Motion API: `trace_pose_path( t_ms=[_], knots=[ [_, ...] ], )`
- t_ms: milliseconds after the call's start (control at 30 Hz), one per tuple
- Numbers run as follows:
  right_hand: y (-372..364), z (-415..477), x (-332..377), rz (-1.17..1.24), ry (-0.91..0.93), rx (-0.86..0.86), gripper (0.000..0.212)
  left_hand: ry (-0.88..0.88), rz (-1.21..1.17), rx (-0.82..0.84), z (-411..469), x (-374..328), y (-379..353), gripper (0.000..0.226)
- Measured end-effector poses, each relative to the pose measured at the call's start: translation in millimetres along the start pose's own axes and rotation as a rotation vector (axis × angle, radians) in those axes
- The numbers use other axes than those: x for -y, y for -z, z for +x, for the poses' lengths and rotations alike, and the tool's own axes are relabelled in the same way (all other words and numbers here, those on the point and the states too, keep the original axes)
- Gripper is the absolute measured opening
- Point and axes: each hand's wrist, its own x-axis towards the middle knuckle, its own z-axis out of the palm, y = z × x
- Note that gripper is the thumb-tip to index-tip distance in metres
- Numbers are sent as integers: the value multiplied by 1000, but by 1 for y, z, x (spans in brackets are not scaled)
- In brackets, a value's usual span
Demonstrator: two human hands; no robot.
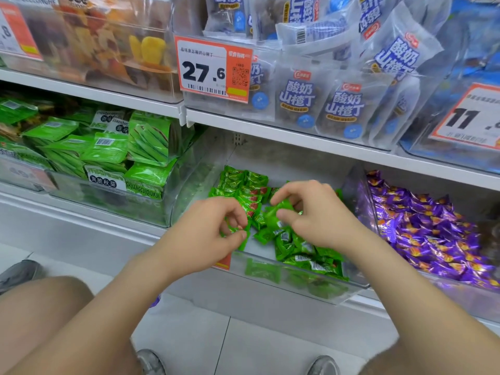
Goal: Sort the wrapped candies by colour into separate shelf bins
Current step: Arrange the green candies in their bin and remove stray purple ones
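Left hand (213,226): fingers curled, thumb and fingertips pinching a few green candies (297,250) at the near-left edge of the pile.
Right hand (316,215): fingers curled, thumb and forefinger pinching a green candy (277,212) just above the pile.
Green bin (297,270): clear, on the low shelf, directly under both hands; pile runs from back-left to front-right.
Purple bin (362,196): just beside it on the right, holding purple candies (433,234).
Key relation: purple bin off the right hand's side, so right hand nearer for any cross-over.
Stray colours in green pile: none visible.
Long axis of pinched candy: cannot tell, wrapper crumpled.
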Motion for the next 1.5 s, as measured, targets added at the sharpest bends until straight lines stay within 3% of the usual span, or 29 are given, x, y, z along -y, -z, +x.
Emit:
trace_pose_path(
  t_ms=[67, 133, 200, 267, 333, 400, 533, 700, 867, 1000, 1200, 1400, 1500],
  knots=[
    [6, -6, 6, 311, -155, -83, 13, -92, 6, -59, 2, -1, -1, 35],
    [11, -14, 19, 689, -338, -15, 11, -190, -34, -88, 3, -6, -1, 43],
    [14, -19, 30, 996, -481, 122, 13, -278, -75, -136, 4, -12, -2, 33],
    [14, -20, 33, 1096, -520, 198, 15, -300, -108, -185, 4, -16, -3, 18],
    [13, -20, 31, 991, -503, 231, 22, -244, -153, -212, 4, -14, -3, 9],
    [13, -22, 30, 734, -416, 227, 32, -183, -148, -233, 6, -11, -3, 4],
    [11, -25, 30, 588, -165, 163, 13, -131, -69, -251, 9, -7, -4, 3],
    [-5, -15, 27, 448, -48, 143, 13, -116, -11, -221, 10, -5, 2, 3],
    [-38, 1, 22, 0, 1, 69, 6, 11, 105, -247, 6, 10, 4, 22],
    [-58, 12, 32, -69, 25, 242, 9, 74, 213, -140, 2, 17, 4, 32],
    [-70, 24, 38, -103, 55, 259, 9, 85, 236, -137, 2, 18, 5, 28],
    [-45, 30, 30, -154, 33, 295, 26, 91, 222, -118, 4, 20, 5, 23],
    [-26, 27, 18, -179, 63, 421, 24, 98, 239, -99, 3, 19, 3, 22]
  ],
)
